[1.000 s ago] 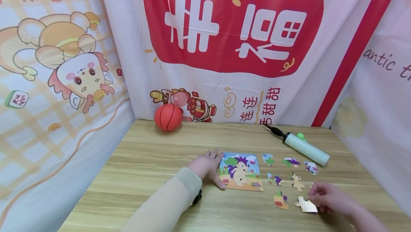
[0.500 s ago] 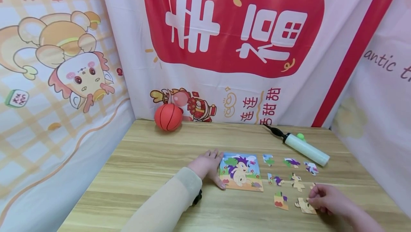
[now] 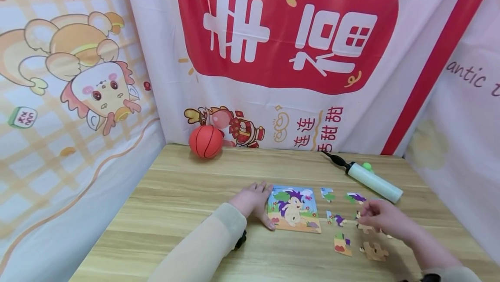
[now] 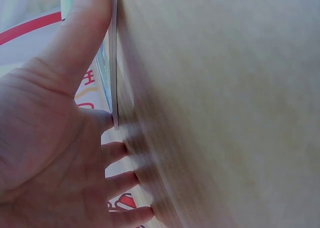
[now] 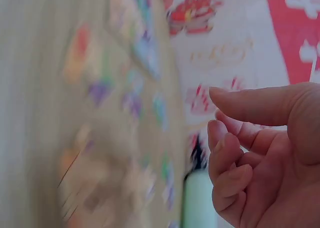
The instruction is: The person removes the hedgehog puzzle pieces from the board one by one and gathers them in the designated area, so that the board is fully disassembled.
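Note:
A square picture board [image 3: 294,224] shows a hedgehog with purple spines. My left hand [image 3: 254,204] rests on the table at its left side, fingers spread, with the thumb [image 4: 82,31] and index finger against the board's edge. To the right of the board lie several jigsaw pieces, among them one with a red fruit [image 3: 342,245] and a tan one [image 3: 374,251] nearest me. Over the right-hand pieces hovers my right hand [image 3: 386,221], partly covering a tan piece [image 3: 364,228]. In the right wrist view its thumb stands apart from the loosely curled fingers, with nothing between them.
A hand pump [image 3: 373,181] with a pale green barrel and black nozzle lies at the back right, a small green ball [image 3: 366,166] behind it. At the back left sits a red basketball [image 3: 206,141]. Printed cloth [image 3: 156,78] hangs around the wooden table [image 3: 187,186].
The tan jigsaw piece that my right hand pinched was turned picture side up and let go on the table. The right hand then moved away from me, over other pieces. My left hand stays put.

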A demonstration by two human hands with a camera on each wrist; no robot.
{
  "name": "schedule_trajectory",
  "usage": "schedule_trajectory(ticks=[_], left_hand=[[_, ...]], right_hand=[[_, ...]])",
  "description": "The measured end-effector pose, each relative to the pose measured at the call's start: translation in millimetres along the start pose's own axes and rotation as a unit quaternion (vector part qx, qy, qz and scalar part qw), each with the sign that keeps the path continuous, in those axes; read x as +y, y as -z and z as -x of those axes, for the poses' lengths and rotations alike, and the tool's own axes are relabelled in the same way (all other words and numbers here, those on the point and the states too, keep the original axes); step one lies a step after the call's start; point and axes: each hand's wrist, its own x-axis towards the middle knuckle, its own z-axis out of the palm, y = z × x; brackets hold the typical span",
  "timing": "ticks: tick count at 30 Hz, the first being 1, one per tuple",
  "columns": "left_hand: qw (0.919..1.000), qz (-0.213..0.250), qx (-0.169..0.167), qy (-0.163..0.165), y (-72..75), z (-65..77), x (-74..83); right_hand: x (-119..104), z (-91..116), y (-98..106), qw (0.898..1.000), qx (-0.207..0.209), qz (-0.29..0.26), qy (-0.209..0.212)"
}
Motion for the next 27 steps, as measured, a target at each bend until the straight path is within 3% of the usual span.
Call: schedule_trajectory(ticks=[5,10,18,22,27], left_hand=[[1.0,0.003,-0.007,0.0,-0.1,-1.0,0.0],[1.0,0.007,-0.006,-0.001,-0.5,-0.3,-0.5],[0.9999,0.009,-0.007,0.0,0.4,0.9,-0.9],[0.9999,0.011,-0.006,0.007,-0.8,-3.1,-1.0],[0.9998,0.017,-0.007,0.005,-3.4,-8.7,-2.8]], right_hand=[[-41,-18,-14,1.0,0.006,0.0,0.011],[-58,-36,-40,0.999,0.018,0.021,0.022],[-52,-60,-80,1.0,-0.002,0.027,-0.004],[-44,-67,-92,0.999,-0.012,0.033,-0.024],[-37,-72,-100,0.999,-0.009,0.045,-0.02]])
